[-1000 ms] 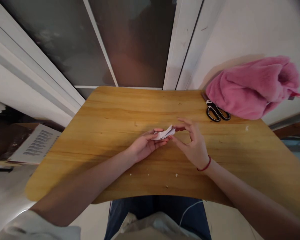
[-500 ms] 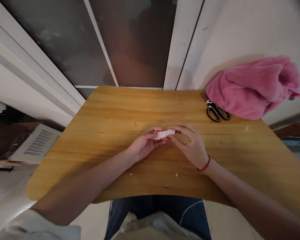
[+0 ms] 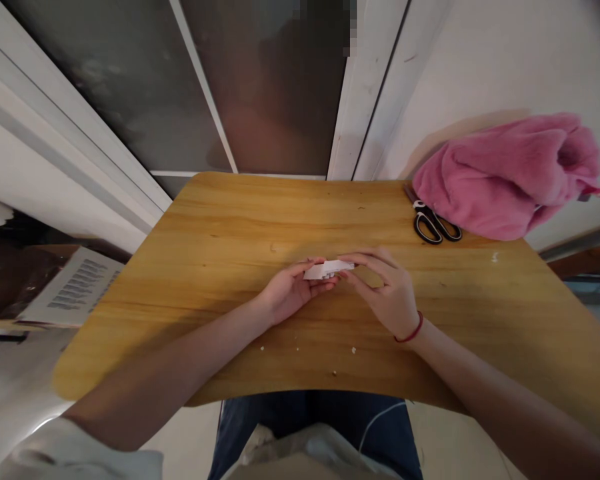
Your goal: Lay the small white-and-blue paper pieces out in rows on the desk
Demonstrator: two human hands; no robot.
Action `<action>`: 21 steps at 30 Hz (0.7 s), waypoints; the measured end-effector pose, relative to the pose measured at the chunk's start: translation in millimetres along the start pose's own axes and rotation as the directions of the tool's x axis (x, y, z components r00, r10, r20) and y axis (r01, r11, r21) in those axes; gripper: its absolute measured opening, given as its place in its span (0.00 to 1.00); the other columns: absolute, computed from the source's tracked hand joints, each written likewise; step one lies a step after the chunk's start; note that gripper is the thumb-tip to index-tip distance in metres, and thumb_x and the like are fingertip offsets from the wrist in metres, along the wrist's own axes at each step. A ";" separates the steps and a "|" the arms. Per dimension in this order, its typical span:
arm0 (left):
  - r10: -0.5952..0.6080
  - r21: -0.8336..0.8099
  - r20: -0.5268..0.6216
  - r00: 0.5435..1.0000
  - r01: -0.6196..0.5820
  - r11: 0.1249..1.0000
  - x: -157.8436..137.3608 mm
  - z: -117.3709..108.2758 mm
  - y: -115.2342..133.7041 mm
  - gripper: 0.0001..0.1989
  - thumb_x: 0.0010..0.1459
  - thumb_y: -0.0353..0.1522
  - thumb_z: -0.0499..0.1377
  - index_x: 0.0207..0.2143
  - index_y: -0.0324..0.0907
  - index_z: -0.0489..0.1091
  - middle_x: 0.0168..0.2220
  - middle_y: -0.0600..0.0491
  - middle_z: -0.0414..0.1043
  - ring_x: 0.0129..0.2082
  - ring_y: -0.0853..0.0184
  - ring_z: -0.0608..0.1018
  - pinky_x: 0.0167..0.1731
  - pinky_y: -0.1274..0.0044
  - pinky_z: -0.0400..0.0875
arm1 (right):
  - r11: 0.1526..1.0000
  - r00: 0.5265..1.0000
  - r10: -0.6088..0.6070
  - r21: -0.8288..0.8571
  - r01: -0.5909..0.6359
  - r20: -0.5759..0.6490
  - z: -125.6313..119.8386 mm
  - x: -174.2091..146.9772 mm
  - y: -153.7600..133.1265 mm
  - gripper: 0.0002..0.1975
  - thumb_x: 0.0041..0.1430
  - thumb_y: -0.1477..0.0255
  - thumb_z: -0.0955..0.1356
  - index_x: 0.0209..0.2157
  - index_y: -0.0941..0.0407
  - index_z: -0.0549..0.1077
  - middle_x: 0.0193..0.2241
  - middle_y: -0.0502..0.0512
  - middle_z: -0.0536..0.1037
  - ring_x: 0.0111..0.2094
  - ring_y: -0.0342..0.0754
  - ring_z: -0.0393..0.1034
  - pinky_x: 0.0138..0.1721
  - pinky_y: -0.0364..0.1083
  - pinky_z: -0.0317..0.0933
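Note:
Over the middle of the wooden table [image 3: 220,220], both hands hold a small white folded piece of paper [image 3: 329,269]. My left hand [image 3: 296,292] grips its left end, thumb on top and fingers curled beneath. At the right end, my right hand [image 3: 386,287] pinches the paper between thumb and fingertips; a red band circles this wrist. Along the paper's lower edge some small folds or layers show, too fine to make out.
Black-handled scissors [image 3: 435,223] lie at the right back, partly under a pink plush cloth item [image 3: 505,177]. Tiny white scraps [image 3: 353,350] dot the table near its front edge. A printed cardboard box [image 3: 75,283] sits left of the table, and a glass-panelled door [image 3: 275,87] stands behind it.
The paper has been turned between my fingers, so a plainer face and its layered lower edge now show. Both hands stay in nearly the same place.

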State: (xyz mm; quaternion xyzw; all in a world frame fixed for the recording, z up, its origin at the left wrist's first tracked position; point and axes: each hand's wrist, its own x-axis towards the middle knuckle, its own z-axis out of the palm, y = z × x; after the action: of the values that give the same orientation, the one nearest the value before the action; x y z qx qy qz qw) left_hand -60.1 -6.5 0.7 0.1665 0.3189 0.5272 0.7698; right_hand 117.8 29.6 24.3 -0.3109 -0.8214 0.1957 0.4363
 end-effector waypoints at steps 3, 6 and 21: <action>-0.019 0.006 0.051 0.999 0.019 1.000 -1.4 2.9 0.1 0.10 0.61 0.29 0.52 0.37 0.34 0.71 0.35 0.45 0.76 0.36 0.66 0.78 0.44 0.73 0.69 | 0.999 0.999 -0.049 -0.010 0.049 0.018 2.6 -1.2 -1.3 0.07 0.58 0.71 0.67 0.39 0.51 0.74 0.37 0.54 0.76 0.40 0.49 0.69 0.43 0.53 0.64; -0.027 0.004 0.074 0.997 0.027 1.000 -2.1 4.7 -0.2 0.10 0.61 0.29 0.51 0.36 0.35 0.72 0.35 0.46 0.75 0.35 0.66 0.77 0.43 0.73 0.70 | 0.997 0.997 -0.068 -0.025 0.069 0.038 5.1 -2.2 0.2 0.08 0.58 0.72 0.67 0.40 0.51 0.74 0.37 0.54 0.76 0.40 0.50 0.68 0.43 0.53 0.64; 0.016 0.089 0.058 0.998 -0.021 0.996 -3.2 5.4 -1.9 0.09 0.55 0.24 0.56 0.40 0.36 0.70 0.38 0.46 0.75 0.38 0.64 0.78 0.44 0.73 0.67 | 0.995 0.975 -0.008 -0.095 0.030 0.222 17.0 -5.8 3.5 0.17 0.56 0.68 0.69 0.47 0.52 0.67 0.44 0.55 0.74 0.44 0.52 0.65 0.47 0.54 0.59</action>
State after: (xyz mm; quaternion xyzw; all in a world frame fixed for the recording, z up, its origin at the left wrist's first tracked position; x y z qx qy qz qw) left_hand -55.9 -9.7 4.6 0.2189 0.3187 0.5147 0.7653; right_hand 107.3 27.4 9.5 -0.3002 -0.8764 0.1844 0.3283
